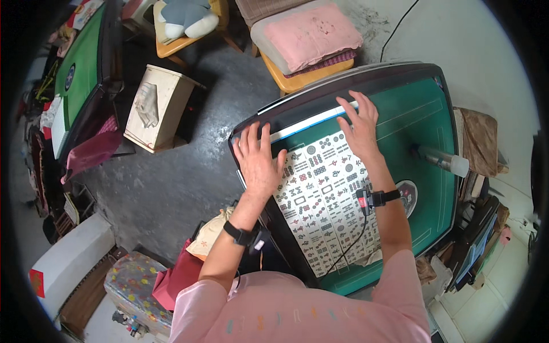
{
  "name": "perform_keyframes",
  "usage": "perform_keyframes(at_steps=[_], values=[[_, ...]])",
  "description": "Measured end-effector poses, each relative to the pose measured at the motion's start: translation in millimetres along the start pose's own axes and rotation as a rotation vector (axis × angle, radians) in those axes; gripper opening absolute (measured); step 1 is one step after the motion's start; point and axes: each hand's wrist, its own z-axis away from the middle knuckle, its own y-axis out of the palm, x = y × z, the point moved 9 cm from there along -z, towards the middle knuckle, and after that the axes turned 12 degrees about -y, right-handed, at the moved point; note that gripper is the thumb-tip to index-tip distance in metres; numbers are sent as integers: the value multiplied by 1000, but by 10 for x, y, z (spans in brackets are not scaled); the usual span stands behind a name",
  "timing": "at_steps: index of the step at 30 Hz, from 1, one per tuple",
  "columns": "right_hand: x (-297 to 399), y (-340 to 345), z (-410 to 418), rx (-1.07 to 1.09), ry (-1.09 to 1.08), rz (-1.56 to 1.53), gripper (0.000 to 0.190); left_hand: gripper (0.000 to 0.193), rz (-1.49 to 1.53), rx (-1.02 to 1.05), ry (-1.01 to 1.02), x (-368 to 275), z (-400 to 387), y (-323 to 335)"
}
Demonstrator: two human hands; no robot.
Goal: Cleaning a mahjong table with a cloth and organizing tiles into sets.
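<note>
A large block of mahjong tiles (pixel 328 188) lies face up in rows on the green felt of a mahjong table (pixel 429 128). Beyond the block, a long row of white tiles with a blue band (pixel 313 123) runs beside the dark rim. My left hand (pixel 258 160), palm down with fingers spread, is at the left end of that row, its fingertips over the rim. At the other end, my right hand (pixel 360 124) has its fingers apart, with thumb and fingertips at the row; firm contact cannot be made out. Both wrists wear black straps with small devices.
A clear bottle with a white cap (pixel 441 160) lies on the felt at right. A grey cloth (pixel 368 258) sits by the near tiles. Past the table stands a chair with a pink cushion (pixel 315 36). A cream cabinet (pixel 165 107) with gloves and another green-topped table (pixel 83 64) are at left.
</note>
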Motion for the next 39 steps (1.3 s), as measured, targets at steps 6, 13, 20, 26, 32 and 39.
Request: perform_keyframes(at_steps=[6, 13, 20, 26, 32, 39], values=[[-16, 351, 39, 159, -75, 133, 45, 77, -120, 191, 95, -72, -55, 449], [47, 320, 399, 244, -116, 100, 59, 90, -143, 308, 102, -124, 383, 630], [184, 314, 521, 203, -91, 41, 70, 84, -223, 372, 160, -351, 360, 838], [376, 392, 746, 310, -15, 147, 72, 86, -191, 293, 234, -361, 639, 659], [790, 394, 1275, 254, -3, 113, 68, 81, -225, 342, 283, -349, 1008, 558], [1321, 315, 2178, 284, 95, 65, 65, 80, -285, 376, 370, -341, 1779, 642]])
